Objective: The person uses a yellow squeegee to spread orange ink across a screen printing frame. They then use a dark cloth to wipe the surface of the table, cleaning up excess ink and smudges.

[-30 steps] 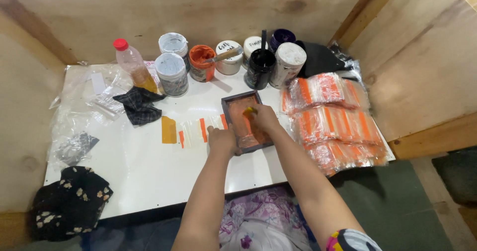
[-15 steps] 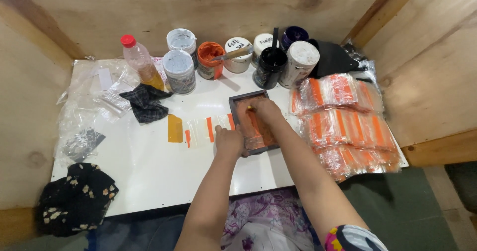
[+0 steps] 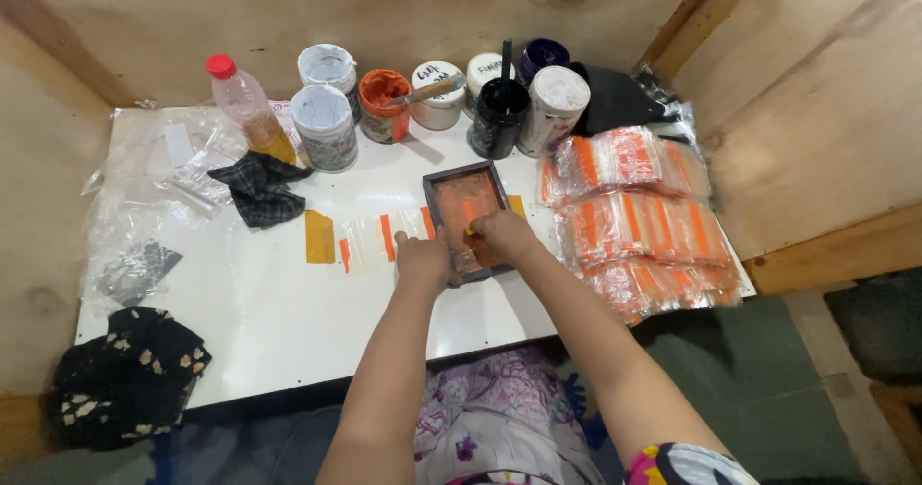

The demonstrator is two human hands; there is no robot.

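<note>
The printing step appears to be in hand: the small dark printing frame [image 3: 468, 218] lies flat on the white bench [image 3: 269, 322], over a row of clear strips [image 3: 370, 240] with orange bars. The left hand [image 3: 423, 259] presses, fingers bent, on the frame's near left edge. The right hand [image 3: 501, 233] grips a small yellow-tipped scraper inside the orange-inked frame. Any further stroke would need the frame held firm and flat.

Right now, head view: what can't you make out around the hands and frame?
- Tool in the right hand: hidden by its fingers; only a yellow bit shows.
- Frame near edge: covered by both hands.
- What the left hand presses: under the palm.
- Lidded jars' contents: lids hide them.
- Packets: contents blurred by plastic.
</note>
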